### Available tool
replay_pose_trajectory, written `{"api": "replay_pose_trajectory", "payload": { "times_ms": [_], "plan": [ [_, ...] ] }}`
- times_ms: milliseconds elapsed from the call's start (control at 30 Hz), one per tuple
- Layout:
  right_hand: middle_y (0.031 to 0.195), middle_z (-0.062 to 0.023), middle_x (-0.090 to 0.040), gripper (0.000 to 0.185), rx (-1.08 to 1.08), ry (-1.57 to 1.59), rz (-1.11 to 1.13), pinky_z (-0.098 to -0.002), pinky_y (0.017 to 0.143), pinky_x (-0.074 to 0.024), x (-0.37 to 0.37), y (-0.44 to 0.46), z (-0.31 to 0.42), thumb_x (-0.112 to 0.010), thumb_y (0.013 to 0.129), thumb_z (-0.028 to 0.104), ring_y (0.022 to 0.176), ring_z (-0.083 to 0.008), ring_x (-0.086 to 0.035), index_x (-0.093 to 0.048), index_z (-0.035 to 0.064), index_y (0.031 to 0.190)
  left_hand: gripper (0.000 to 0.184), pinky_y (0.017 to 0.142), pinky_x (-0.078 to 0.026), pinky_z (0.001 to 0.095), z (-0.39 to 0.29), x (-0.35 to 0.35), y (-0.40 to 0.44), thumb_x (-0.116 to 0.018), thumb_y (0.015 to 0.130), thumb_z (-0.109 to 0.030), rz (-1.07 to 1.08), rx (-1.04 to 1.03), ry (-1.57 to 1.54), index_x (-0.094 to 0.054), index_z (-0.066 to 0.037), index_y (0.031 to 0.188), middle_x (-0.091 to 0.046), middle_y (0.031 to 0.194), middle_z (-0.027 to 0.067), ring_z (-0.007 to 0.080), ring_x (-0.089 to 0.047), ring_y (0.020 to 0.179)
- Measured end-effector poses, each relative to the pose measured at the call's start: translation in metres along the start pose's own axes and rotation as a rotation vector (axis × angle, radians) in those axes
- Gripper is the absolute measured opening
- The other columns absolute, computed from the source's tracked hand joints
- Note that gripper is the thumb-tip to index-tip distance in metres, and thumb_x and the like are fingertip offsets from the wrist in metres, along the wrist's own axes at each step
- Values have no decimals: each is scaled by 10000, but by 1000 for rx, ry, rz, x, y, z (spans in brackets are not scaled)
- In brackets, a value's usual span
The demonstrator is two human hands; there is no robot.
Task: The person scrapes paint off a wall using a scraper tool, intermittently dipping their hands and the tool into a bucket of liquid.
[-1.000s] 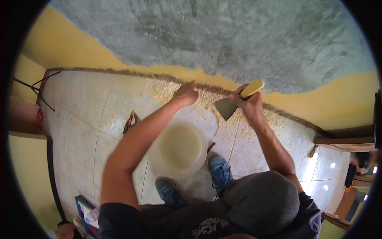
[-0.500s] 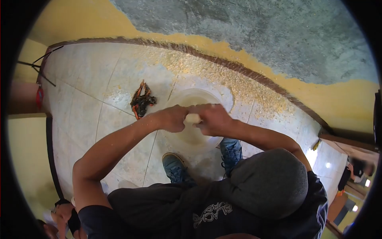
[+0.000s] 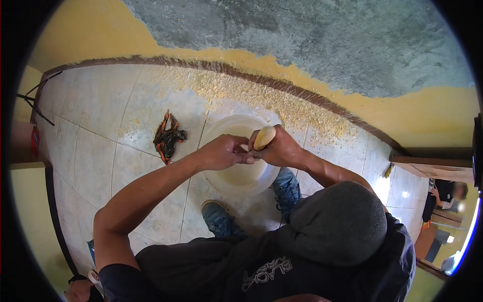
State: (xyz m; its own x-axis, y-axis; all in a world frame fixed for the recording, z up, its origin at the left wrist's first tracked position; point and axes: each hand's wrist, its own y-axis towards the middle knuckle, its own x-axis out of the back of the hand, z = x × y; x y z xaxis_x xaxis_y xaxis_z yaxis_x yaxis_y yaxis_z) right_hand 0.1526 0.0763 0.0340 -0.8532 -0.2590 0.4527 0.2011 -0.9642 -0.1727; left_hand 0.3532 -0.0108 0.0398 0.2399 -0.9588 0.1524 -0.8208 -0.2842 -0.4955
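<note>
Over the round whitish bucket (image 3: 236, 190), my two hands meet. My right hand (image 3: 282, 148) is wrapped round the pale yellow handle of the scraper (image 3: 264, 137); its blade is hidden. My left hand (image 3: 225, 152) is close against the right one, fingers bent towards it, and what they touch, if anything, is too small to make out. Cloudy liquid shows inside the bucket. Left of it on the tiles lies a crumpled black and orange cloth (image 3: 169, 138).
Pale flakes (image 3: 302, 108) cover the floor along the wall (image 3: 282, 30), whose yellow paint surrounds a bare grey area. My shoes (image 3: 217, 214) stand beside the bucket. A person (image 3: 447, 194) is at the far right, another person (image 3: 80, 291) at bottom left.
Both hands have come back from the wall and together over the bucket. The scraper, its blade visible earlier, came with my right hand. The cloth is now in full view.
</note>
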Motion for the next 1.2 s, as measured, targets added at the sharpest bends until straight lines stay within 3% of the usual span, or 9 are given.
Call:
{"api": "replay_pose_trajectory", "payload": {
  "times_ms": [33,133,333,600,700,767,900,1133,1200],
  "plan": [
    [799,-48,-715,151,-65,115,5,-317,746,-555,7,0,8,-833,796,45,779,-127,-671,-704,45,875,524,948,-529,371,-4,1,1,-789,847,-185,56,88,41,-595,-44,1313,-742,1113,105,229,-704,1036],
    [819,-42,-713,162,-136,192,-24,-322,763,-556,25,1,12,-843,819,76,799,-121,-663,-688,36,839,463,905,-551,422,-2,-1,-1,-730,867,-142,-61,6,653,-605,-65,1305,-744,1084,146,296,-716,987],
    [835,-68,-732,142,24,419,-256,-313,740,-566,63,-4,20,-826,796,2,823,-138,-696,-688,30,816,453,899,-563,448,-25,6,-5,-631,850,-41,-352,-11,696,-612,-104,1298,-722,1106,187,364,-705,995],
    [834,-90,-727,196,279,184,-735,-283,673,-562,142,-30,-19,-817,806,-32,785,-138,-695,-630,23,831,937,1233,-170,524,-63,26,90,-682,913,-260,-393,-396,1111,-99,-1,1599,-137,1645,268,432,-89,1540],
    [863,-88,-720,206,210,230,-799,-284,684,-553,148,-41,-33,-799,835,-26,797,-141,-687,-604,32,864,1065,1244,-24,523,-68,6,171,-609,970,-459,-578,-92,818,122,25,1575,105,1640,314,431,121,1539],
    [870,-95,-720,205,235,220,-817,-285,686,-553,149,-45,-43,-797,838,-25,801,-143,-687,-602,30,872,1126,1225,63,548,-72,5,231,-483,983,-620,-974,-154,108,257,32,1526,258,1608,299,424,242,1507],
    [880,-114,-716,224,276,232,-885,-279,689,-542,163,-46,-52,-805,827,-32,797,-151,-675,-597,29,887,1161,1209,131,540,-88,-23,321,-282,947,-782,-1331,-345,-351,314,56,1485,337,1575,293,414,295,1482],
    [911,-117,-706,256,412,425,-953,-248,718,-496,180,-37,-51,-802,819,-55,813,-126,-620,-576,51,875,1139,1240,63,482,-72,-27,302,-275,910,-836,-771,-54,-1045,312,-84,1532,301,1639,147,295,236,1526],
    [918,-108,-711,252,408,377,-978,-247,734,-507,178,-30,-54,-813,816,-40,811,-123,-631,-595,53,902,1075,1242,24,502,-77,-21,293,-246,927,-822,-884,-48,-1241,314,-140,1540,242,1666,119,294,159,1546]
  ]
}}
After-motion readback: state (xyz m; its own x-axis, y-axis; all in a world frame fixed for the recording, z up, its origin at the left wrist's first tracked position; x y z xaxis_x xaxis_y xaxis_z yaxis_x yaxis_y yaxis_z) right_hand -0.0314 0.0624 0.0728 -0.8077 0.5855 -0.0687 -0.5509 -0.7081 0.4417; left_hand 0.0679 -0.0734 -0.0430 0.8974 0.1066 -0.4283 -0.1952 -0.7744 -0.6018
